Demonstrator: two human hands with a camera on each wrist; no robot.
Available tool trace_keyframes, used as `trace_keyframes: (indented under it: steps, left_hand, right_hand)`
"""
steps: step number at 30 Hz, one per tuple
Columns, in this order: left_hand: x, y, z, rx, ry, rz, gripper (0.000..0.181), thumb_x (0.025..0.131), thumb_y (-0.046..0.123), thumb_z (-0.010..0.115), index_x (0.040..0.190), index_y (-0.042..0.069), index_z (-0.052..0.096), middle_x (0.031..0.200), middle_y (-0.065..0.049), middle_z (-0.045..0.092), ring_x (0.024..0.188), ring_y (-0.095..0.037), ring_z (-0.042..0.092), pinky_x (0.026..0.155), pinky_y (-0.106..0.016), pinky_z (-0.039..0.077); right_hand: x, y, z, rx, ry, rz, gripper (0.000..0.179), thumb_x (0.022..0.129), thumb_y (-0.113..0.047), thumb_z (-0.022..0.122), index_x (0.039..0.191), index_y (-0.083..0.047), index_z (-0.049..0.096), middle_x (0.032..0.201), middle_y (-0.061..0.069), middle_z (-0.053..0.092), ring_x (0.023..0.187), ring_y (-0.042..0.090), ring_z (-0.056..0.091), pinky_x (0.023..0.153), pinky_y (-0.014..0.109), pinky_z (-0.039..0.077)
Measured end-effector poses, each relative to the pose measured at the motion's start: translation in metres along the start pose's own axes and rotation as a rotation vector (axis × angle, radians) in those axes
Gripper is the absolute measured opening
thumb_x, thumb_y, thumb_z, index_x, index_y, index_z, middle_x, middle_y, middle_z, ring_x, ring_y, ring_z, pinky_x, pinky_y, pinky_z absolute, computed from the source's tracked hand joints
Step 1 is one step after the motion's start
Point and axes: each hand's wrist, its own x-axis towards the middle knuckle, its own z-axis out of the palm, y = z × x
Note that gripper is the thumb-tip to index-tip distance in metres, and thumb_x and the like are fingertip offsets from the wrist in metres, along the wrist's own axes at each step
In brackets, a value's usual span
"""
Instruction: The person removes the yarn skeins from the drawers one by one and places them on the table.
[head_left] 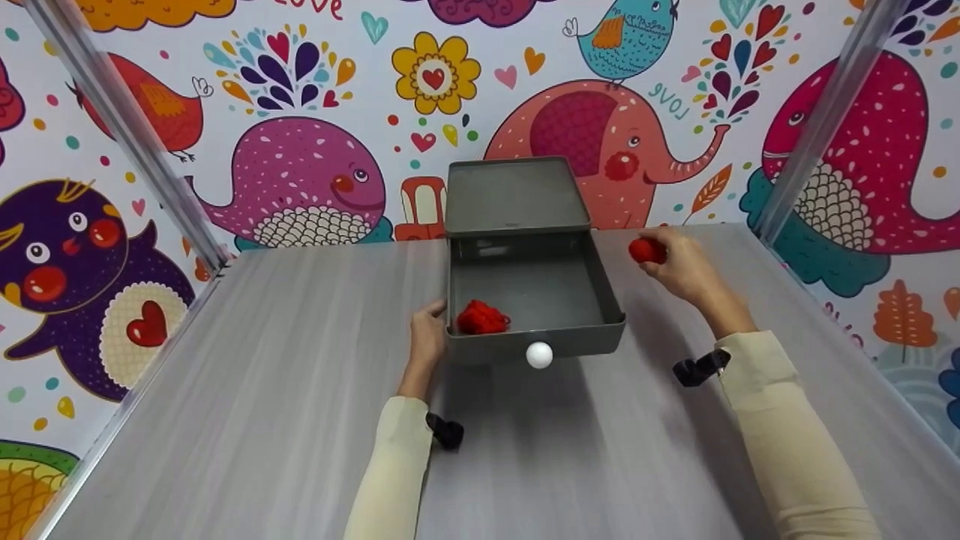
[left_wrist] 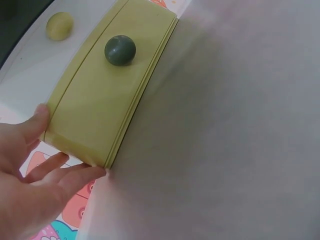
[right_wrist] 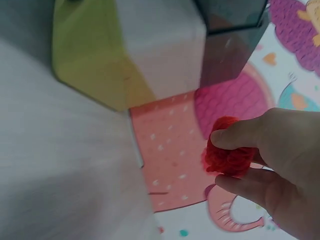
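Observation:
A small drawer chest (head_left: 517,196) has a grey top, and its grey top drawer (head_left: 495,346) is pulled out, with a white knob (head_left: 539,355) on the front. Inside the drawer's near left corner lies a red yarn bundle (head_left: 482,319). My left hand (head_left: 427,337) is at the chest's left side. In the left wrist view, its fairly straight fingers and thumb touch the side of the yellow lower drawer (left_wrist: 90,110), which has a dark green knob (left_wrist: 120,50). To the right of the chest, my right hand (head_left: 682,266) pinches a red yarn ball (right_wrist: 230,150) between thumb and fingers, held in the air.
A white middle drawer with a yellow knob (left_wrist: 59,26) sits above the yellow one. The chest stands on a grey table (head_left: 300,375) near its back edge, before a wall (head_left: 480,135) printed with cartoon animals. Metal posts (head_left: 127,127) rise at both back corners.

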Motion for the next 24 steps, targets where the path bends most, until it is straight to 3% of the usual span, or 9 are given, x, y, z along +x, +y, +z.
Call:
trace_keyframes:
  steps: [4,8,10,15,18,21,24]
  left_hand:
    - [-0.001,0.011,-0.001,0.074,-0.011,-0.046,0.045,0.081,-0.003,0.043,0.117,-0.006,0.071,0.117,-0.020,0.071,0.117,-0.015,0.065,0.096,-0.022,0.053]
    - [-0.007,0.037,-0.006,0.030,-0.002,-0.066,0.046,0.080,-0.002,0.043,0.116,-0.004,0.072,0.117,-0.020,0.071,0.116,-0.013,0.064,0.095,-0.018,0.052]
    - [-0.012,0.060,-0.012,-0.017,-0.015,-0.082,0.048,0.080,-0.003,0.042,0.118,-0.003,0.071,0.118,-0.019,0.071,0.118,-0.014,0.064,0.097,-0.020,0.052]
    - [-0.027,0.149,-0.027,-0.133,-0.069,-0.169,0.045,0.085,-0.007,0.041,0.123,-0.015,0.062,0.124,-0.032,0.063,0.126,-0.034,0.058,0.106,-0.041,0.049]
    - [-0.033,0.188,-0.032,-0.143,-0.084,-0.204,0.043,0.086,-0.009,0.040,0.123,-0.021,0.058,0.126,-0.038,0.058,0.126,-0.041,0.055,0.106,-0.045,0.048]
    - [-0.034,0.202,-0.033,-0.102,-0.079,-0.242,0.044,0.086,-0.012,0.038,0.124,-0.020,0.057,0.127,-0.037,0.058,0.126,-0.040,0.055,0.105,-0.042,0.048]
    - [-0.034,0.204,-0.033,-0.068,-0.078,-0.262,0.045,0.085,-0.013,0.038,0.125,-0.018,0.058,0.128,-0.035,0.059,0.126,-0.039,0.055,0.105,-0.041,0.048]
  right_hand:
    - [0.002,0.013,0.011,-0.009,-0.012,0.057,0.055,0.094,-0.006,0.065,0.145,0.002,0.045,0.141,0.030,0.047,0.124,0.046,0.045,0.108,0.062,0.043]
    - [0.003,0.026,0.023,-0.009,-0.033,0.145,0.057,0.095,-0.007,0.064,0.146,0.003,0.042,0.141,0.030,0.046,0.123,0.046,0.045,0.109,0.061,0.043]
    - [0.003,0.032,0.029,-0.004,-0.040,0.178,0.058,0.094,-0.006,0.065,0.146,0.004,0.041,0.141,0.030,0.046,0.124,0.046,0.045,0.110,0.061,0.043]
    - [0.002,0.042,0.039,0.024,-0.065,0.231,0.060,0.094,-0.007,0.065,0.147,0.004,0.039,0.142,0.030,0.044,0.125,0.046,0.044,0.110,0.058,0.043]
    - [0.000,0.047,0.043,0.044,-0.096,0.262,0.061,0.095,-0.010,0.066,0.148,0.003,0.039,0.141,0.029,0.044,0.124,0.044,0.044,0.109,0.057,0.045]
    - [-0.001,0.051,0.047,0.037,-0.107,0.263,0.059,0.095,-0.012,0.065,0.147,0.004,0.040,0.140,0.029,0.046,0.123,0.044,0.044,0.109,0.058,0.044]
    - [-0.001,0.055,0.051,0.001,-0.103,0.246,0.056,0.096,-0.011,0.063,0.145,0.006,0.042,0.138,0.030,0.047,0.122,0.044,0.045,0.109,0.059,0.043]
